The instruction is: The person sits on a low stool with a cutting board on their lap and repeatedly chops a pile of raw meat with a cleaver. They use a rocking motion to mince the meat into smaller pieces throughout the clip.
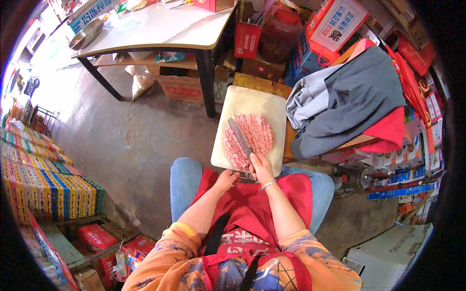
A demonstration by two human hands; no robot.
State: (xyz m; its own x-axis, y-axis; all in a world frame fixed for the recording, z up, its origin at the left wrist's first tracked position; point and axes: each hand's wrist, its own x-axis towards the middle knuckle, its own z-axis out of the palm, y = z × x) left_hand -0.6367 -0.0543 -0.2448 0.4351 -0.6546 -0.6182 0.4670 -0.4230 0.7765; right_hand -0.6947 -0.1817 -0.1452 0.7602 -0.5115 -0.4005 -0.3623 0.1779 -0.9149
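Before me a pale cutting board (247, 100) lies on a wooden surface. Minced meat (257, 132) is spread over its middle in a flat, rounded heap, its top marked with chopped ridges. My right hand (260, 168), with a bangle at the wrist, grips the handle of a cleaver-like knife (239, 134). Its blade lies slantwise over the left part of the meat, pointing away from me. At the board's near edge my left hand (228, 179) has its fingers curled against the rim, near a handle there; how firmly it grips is hard to see.
A marble-patterned table (174, 25) with black legs stands ahead, carrying a metal bowl (87, 33). Right of the board, a grey jacket (364, 87) is draped over stacked goods. Coloured plastic crates (54, 182) fill the left side. A grey carton (389, 258) sits at lower right.
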